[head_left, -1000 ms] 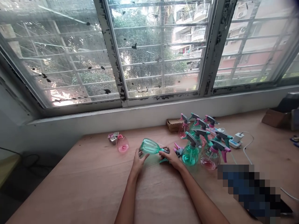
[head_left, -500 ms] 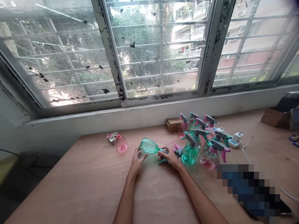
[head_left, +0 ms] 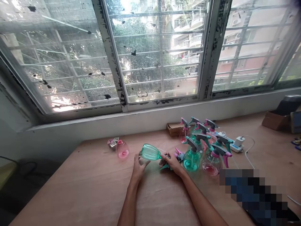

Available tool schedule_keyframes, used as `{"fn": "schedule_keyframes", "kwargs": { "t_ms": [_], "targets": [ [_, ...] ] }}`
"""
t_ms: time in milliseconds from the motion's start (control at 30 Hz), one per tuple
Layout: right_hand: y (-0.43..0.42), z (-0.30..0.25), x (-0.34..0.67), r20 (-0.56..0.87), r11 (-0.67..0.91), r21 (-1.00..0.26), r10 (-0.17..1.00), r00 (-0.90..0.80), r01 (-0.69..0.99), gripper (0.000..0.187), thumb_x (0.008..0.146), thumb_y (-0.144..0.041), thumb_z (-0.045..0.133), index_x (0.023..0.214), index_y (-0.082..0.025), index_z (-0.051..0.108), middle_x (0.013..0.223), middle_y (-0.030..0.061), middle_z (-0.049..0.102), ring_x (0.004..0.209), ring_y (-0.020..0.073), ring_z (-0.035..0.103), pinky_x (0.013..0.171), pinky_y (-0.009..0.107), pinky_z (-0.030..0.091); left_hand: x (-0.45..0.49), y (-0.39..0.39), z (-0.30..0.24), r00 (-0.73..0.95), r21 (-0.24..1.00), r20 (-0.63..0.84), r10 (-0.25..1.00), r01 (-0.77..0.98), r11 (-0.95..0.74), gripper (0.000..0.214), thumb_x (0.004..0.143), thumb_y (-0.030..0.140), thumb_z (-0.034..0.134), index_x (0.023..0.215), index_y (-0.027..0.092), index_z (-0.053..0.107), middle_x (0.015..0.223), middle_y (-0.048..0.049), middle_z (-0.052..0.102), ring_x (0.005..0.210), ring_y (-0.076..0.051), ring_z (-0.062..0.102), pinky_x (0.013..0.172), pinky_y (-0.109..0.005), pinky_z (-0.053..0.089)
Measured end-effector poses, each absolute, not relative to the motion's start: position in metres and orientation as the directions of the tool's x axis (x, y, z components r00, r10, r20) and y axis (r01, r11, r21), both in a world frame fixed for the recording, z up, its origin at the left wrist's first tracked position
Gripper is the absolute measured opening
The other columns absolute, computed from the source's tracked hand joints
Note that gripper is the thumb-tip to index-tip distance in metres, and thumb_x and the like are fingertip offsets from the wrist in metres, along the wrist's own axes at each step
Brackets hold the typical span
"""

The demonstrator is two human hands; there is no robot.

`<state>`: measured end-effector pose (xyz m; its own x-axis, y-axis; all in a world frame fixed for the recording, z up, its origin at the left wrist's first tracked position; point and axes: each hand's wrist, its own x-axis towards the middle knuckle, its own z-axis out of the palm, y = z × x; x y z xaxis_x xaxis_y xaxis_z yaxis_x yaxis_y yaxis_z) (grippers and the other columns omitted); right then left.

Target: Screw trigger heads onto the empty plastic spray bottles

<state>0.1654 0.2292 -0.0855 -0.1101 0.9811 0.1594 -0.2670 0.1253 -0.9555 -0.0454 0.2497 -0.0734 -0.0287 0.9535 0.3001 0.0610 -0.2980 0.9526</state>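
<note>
A clear green bottle (head_left: 150, 152) is tilted nearly onto its side above the table, its base to the left and its neck to the right. My left hand (head_left: 139, 166) holds the base end between thumb and fingers. Around the neck are the fingers of my right hand (head_left: 171, 162), closed there. A grey and teal spray head (head_left: 165, 167) shows under that hand; my fingers hide most of it, and I cannot tell whether it is joined to the neck. Just right of it lies a pink and grey spray head (head_left: 179, 154).
Several assembled spray bottles (head_left: 191, 160) stand to the right. An open pink bottle (head_left: 122, 150) is at the left beside small boxes (head_left: 113, 143). Behind are a cardboard box (head_left: 174, 129) and a power strip (head_left: 236, 147). A pixelated dark object (head_left: 256, 197) lies front right on the wooden table (head_left: 89, 182).
The view has tilted slightly, so everything sits a little lower in the picture. Both hands keep hold of the green bottle; my right fingers have shifted slightly around the neck.
</note>
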Motion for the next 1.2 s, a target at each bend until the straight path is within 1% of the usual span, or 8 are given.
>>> {"fn": "schedule_keyframes", "kwargs": {
  "t_ms": [200,367,467,667,833,900,1067,1200],
  "targets": [
    [0.2298,-0.0870,0.1637,0.149,0.112,-0.957,0.981,-0.125,-0.268,0.043,0.077,-0.057,0.072,0.082,-0.017,0.057,0.061,0.0037,0.073,0.049,0.0209,0.070,0.048,0.026,0.051,-0.0450,0.2489,-0.0734,-0.005,0.965,0.260,0.966,0.036,-0.260,0.051,0.073,0.043,0.074,0.114,0.021,0.055,0.108,-0.0077,0.069,0.105,-0.026,0.066,0.096,-0.042,0.047],
    [0.2308,-0.0875,0.1660,0.159,0.130,-0.951,0.984,-0.083,-0.282,0.041,0.082,-0.058,0.066,0.081,-0.018,0.058,0.063,0.0038,0.073,0.052,0.0204,0.070,0.054,0.028,0.053,-0.0470,0.2528,-0.0738,-0.007,0.957,0.287,0.958,0.050,-0.287,0.057,0.061,0.035,0.084,0.112,0.022,0.060,0.119,-0.0084,0.067,0.123,-0.028,0.056,0.106,-0.042,0.039],
    [0.2312,-0.0873,0.1668,0.160,0.132,-0.948,0.984,-0.076,-0.291,0.043,0.082,-0.060,0.065,0.080,-0.018,0.058,0.063,0.0042,0.073,0.052,0.0207,0.070,0.055,0.029,0.053,-0.0483,0.2528,-0.0725,0.022,0.957,0.286,0.958,0.050,-0.287,0.064,0.055,0.031,0.087,0.112,0.021,0.060,0.121,-0.0093,0.067,0.121,-0.029,0.057,0.105,-0.041,0.041],
    [0.2315,-0.0860,0.1642,0.150,0.111,-0.953,0.981,-0.120,-0.283,0.045,0.077,-0.061,0.069,0.075,-0.017,0.057,0.059,0.0050,0.072,0.048,0.0209,0.068,0.050,0.027,0.051,-0.0490,0.2512,-0.0732,0.001,0.969,0.245,0.970,0.026,-0.245,0.042,0.072,0.047,0.072,0.101,0.018,0.059,0.101,-0.0092,0.072,0.099,-0.027,0.069,0.088,-0.042,0.053],
    [0.2308,-0.0859,0.1643,0.162,0.136,-0.952,0.984,-0.076,-0.273,0.046,0.081,-0.062,0.064,0.074,-0.017,0.059,0.060,0.0044,0.072,0.051,0.0201,0.069,0.053,0.027,0.052,-0.0479,0.2510,-0.0729,0.010,0.959,0.279,0.960,0.040,-0.279,0.053,0.059,0.036,0.083,0.106,0.022,0.063,0.116,-0.0076,0.069,0.119,-0.029,0.059,0.105,-0.043,0.042],
    [0.2300,-0.0859,0.1642,0.165,0.142,-0.951,0.985,-0.060,-0.273,0.045,0.081,-0.062,0.063,0.076,-0.017,0.058,0.062,0.0041,0.072,0.052,0.0198,0.069,0.054,0.027,0.052,-0.0473,0.2502,-0.0716,0.024,0.958,0.283,0.959,0.040,-0.284,0.059,0.056,0.033,0.086,0.110,0.022,0.063,0.119,-0.0078,0.069,0.120,-0.030,0.058,0.106,-0.043,0.041],
    [0.2301,-0.0865,0.1625,0.151,0.123,-0.955,0.985,-0.085,-0.268,0.048,0.074,-0.064,0.070,0.080,-0.018,0.057,0.060,0.0030,0.072,0.049,0.0215,0.068,0.050,0.029,0.051,-0.0462,0.2487,-0.0707,0.012,0.967,0.253,0.967,0.016,-0.253,0.045,0.073,0.048,0.072,0.106,0.019,0.059,0.106,-0.0107,0.072,0.105,-0.029,0.068,0.093,-0.043,0.050],
    [0.2315,-0.0887,0.1638,0.152,0.128,-0.954,0.986,-0.070,-0.270,0.046,0.076,-0.063,0.069,0.079,-0.018,0.058,0.061,0.0024,0.071,0.050,0.0207,0.068,0.050,0.028,0.050,-0.0463,0.2487,-0.0722,0.016,0.967,0.253,0.967,0.019,-0.253,0.045,0.071,0.049,0.074,0.104,0.020,0.063,0.111,-0.0093,0.072,0.110,-0.029,0.065,0.096,-0.041,0.048]
  ]
}}
